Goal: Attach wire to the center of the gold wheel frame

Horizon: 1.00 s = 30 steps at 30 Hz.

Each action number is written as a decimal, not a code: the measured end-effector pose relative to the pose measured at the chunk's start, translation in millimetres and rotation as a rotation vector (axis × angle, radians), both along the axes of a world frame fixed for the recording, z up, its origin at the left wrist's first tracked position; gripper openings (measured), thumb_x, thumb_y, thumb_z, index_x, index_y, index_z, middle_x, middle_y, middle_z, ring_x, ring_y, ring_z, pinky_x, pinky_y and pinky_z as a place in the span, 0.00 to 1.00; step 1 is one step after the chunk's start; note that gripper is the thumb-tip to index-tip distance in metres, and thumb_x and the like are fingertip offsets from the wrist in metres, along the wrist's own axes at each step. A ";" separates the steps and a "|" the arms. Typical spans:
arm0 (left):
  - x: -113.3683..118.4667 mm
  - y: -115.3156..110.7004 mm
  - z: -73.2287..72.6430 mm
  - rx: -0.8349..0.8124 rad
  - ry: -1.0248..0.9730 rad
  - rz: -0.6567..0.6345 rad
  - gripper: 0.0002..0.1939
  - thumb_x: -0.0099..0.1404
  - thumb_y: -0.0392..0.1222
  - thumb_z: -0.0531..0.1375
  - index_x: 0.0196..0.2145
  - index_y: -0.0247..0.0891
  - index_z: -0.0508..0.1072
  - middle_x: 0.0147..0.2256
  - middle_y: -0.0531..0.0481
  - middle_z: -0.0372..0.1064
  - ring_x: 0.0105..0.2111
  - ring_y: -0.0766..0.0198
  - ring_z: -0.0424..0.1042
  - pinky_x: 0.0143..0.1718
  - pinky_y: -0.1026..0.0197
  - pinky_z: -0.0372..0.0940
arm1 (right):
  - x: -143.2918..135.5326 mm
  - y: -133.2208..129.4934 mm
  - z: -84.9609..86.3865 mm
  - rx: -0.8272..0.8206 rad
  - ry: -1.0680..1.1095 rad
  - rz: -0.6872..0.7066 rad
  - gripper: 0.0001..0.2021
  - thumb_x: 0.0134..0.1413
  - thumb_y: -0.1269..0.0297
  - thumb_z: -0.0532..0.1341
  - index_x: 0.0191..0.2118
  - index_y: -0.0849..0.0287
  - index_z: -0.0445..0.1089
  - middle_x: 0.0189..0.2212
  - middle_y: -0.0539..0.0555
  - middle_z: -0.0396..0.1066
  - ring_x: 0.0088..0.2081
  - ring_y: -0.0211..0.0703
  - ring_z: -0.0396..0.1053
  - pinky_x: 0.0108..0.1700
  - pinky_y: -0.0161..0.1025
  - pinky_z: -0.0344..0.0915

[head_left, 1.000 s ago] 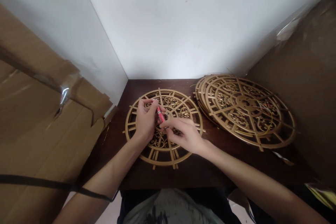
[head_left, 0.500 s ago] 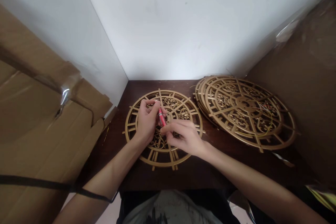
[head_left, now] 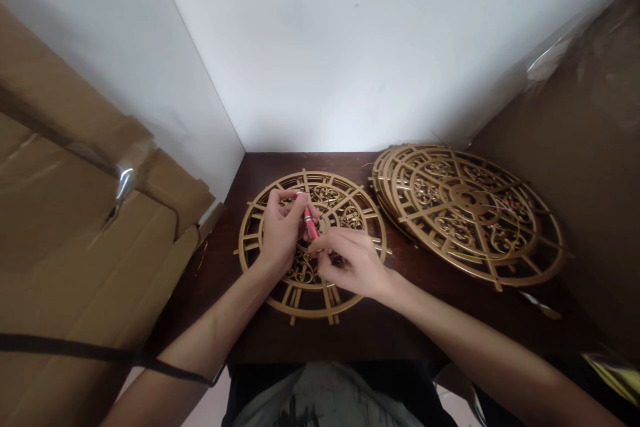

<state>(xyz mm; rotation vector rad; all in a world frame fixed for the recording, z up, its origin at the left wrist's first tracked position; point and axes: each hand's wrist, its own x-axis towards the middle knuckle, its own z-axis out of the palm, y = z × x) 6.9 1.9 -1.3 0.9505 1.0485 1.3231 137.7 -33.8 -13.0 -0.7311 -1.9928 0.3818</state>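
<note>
Red pen-like tool [head_left: 311, 225] shifted slightly right, now over gold openwork disc [head_left: 295, 313], frame center. Left hand [head_left: 281, 227] pinches upper end, right hand [head_left: 354, 260] fingers lower end. Disc stack [head_left: 467, 197] on worktop [head_left: 385, 333], right of frame.

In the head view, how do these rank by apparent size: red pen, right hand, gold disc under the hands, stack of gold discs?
Largest to smallest:
1. Stack of gold discs
2. Gold disc under the hands
3. Right hand
4. Red pen, partly covered by fingers
</note>
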 end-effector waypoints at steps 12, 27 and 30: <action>-3.0 4.1 5.3 -0.083 -0.074 0.020 0.14 0.57 0.43 0.61 0.35 0.38 0.59 0.21 0.55 0.67 0.17 0.71 0.65 0.15 0.72 0.56 | 1.8 -0.9 -0.4 -0.169 0.133 0.008 0.12 0.53 0.69 0.59 0.45 0.58 0.66 0.26 0.48 0.72 0.26 0.34 0.69 0.34 0.32 0.69; -7.0 7.1 7.0 -0.080 -0.080 0.053 0.15 0.56 0.43 0.61 0.35 0.38 0.58 0.21 0.55 0.67 0.16 0.71 0.65 0.12 0.73 0.53 | 2.8 0.7 3.0 -0.094 0.088 -0.031 0.06 0.58 0.67 0.58 0.30 0.60 0.68 0.25 0.52 0.71 0.27 0.36 0.68 0.31 0.34 0.66; -7.4 7.3 5.9 -0.086 -0.087 0.059 0.15 0.56 0.43 0.61 0.35 0.38 0.59 0.21 0.55 0.67 0.17 0.72 0.65 0.13 0.73 0.54 | 2.6 1.0 3.4 -0.091 0.076 -0.029 0.07 0.59 0.67 0.57 0.30 0.61 0.68 0.24 0.52 0.71 0.26 0.36 0.67 0.30 0.34 0.65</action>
